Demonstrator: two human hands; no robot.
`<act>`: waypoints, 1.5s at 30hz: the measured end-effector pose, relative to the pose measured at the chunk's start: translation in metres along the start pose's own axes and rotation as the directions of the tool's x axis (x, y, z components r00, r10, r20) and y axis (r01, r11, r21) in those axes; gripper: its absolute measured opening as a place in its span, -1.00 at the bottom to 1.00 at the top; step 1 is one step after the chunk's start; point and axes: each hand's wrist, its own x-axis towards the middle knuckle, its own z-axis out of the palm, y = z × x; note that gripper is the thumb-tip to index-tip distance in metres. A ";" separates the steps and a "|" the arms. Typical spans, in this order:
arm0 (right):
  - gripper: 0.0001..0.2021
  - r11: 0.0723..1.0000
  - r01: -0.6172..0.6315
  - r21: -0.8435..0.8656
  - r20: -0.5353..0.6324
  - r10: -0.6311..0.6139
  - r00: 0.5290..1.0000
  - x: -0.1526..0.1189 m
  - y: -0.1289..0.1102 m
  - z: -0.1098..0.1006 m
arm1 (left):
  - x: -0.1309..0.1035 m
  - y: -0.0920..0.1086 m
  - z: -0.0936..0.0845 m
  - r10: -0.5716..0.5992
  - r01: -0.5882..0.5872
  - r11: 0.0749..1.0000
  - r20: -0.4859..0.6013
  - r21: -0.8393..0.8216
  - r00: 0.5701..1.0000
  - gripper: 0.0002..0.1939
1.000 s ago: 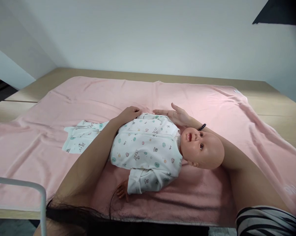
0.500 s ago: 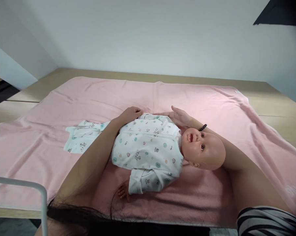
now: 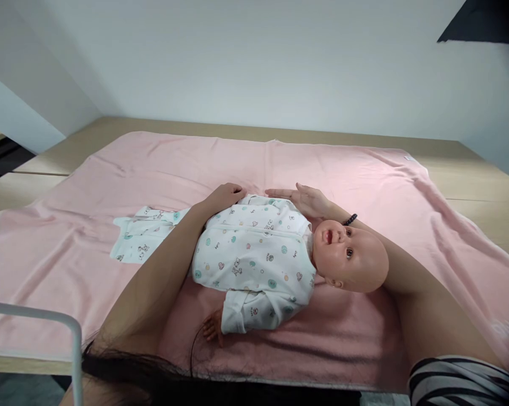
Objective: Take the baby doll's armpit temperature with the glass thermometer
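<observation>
A baby doll [image 3: 349, 256] lies on its back on a pink blanket [image 3: 195, 163], its head to the right. It wears a white baby shirt [image 3: 246, 254] with small printed animals and dots. My left hand [image 3: 225, 197] rests against the far side of the shirt near the waist, fingers curled; what they hold, if anything, is hidden. Beyond the doll's far shoulder, my right hand [image 3: 309, 200] has its fingers stretched out and thumb raised. That forearm passes behind the doll's head. Matching printed trousers [image 3: 140, 239] lie at the left, partly behind my left forearm.
The blanket covers much of a wooden table [image 3: 486, 169] set against a white wall [image 3: 254, 67]. A pale metal rail [image 3: 74, 344] stands at the lower left. Dark hair [image 3: 131, 366] hangs into the bottom of the view.
My right hand's fingers have lifted slightly and show more clearly beyond the shirt. My left hand and the doll have stayed in place.
</observation>
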 end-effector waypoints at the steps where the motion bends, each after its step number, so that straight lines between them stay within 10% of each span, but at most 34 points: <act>1: -0.34 1.000 -0.003 -0.004 -0.001 0.003 1.000 0.000 0.000 0.001 | 0.000 0.000 0.000 0.000 0.000 1.000 0.000 0.003 1.000 -0.60; 45: -0.11 0.997 -0.042 -0.072 -0.024 0.040 0.999 -0.005 -0.004 0.012 | 0.002 -0.004 0.000 0.004 -0.004 1.000 0.015 0.001 1.000 -0.58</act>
